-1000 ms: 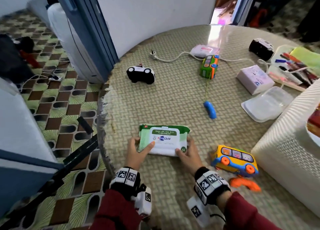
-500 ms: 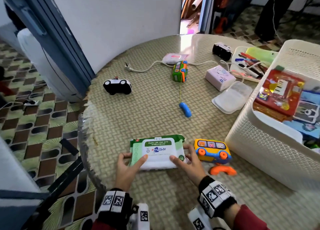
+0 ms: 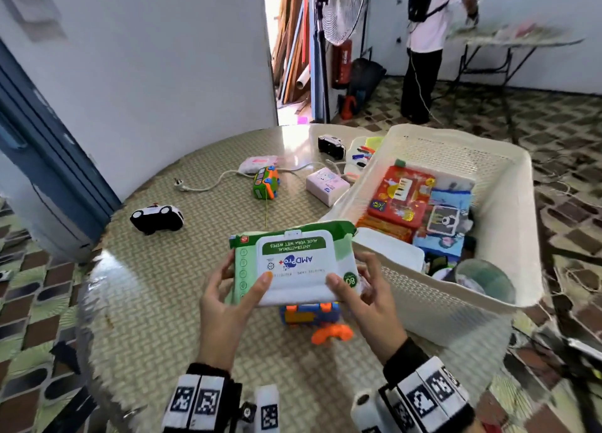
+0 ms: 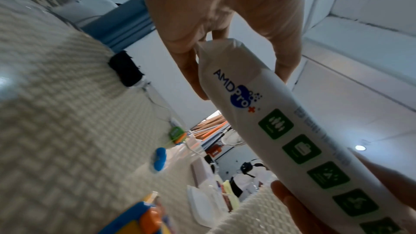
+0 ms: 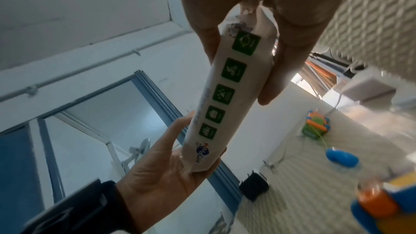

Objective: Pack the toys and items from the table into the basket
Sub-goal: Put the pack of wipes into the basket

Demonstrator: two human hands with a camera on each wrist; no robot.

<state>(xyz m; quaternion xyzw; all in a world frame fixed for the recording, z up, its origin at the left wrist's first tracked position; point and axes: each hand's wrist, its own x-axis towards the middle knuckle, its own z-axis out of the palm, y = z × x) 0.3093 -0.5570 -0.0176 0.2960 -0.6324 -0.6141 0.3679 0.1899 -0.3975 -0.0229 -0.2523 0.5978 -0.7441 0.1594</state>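
Observation:
Both hands hold a green and white pack of wet wipes point(image 3: 293, 263) in the air above the table, just left of the white basket point(image 3: 456, 289). My left hand point(image 3: 224, 299) grips its left end point(image 4: 227, 70), thumb on top and fingers under. My right hand point(image 3: 368, 292) grips the right end point(image 5: 243, 45) the same way. The basket holds a red toy box point(image 3: 397, 198), picture books and a white lid. Under the pack stands a yellow and blue toy bus point(image 3: 309, 315) with an orange handle point(image 3: 332, 333).
On the round table point(image 3: 156, 302) lie a black and white toy car point(image 3: 156, 217), a green toy bus point(image 3: 266, 182) with a string, a pink box point(image 3: 325, 185), a white cable with plug point(image 3: 202, 186), a black car point(image 3: 331, 146) and a pen tray point(image 3: 361, 152). A person point(image 3: 430, 42) stands at the far right.
Both hands have lifted the wipes pack off the table and carried it right toward the basket. The head view has swung right and up, so the whole basket shows.

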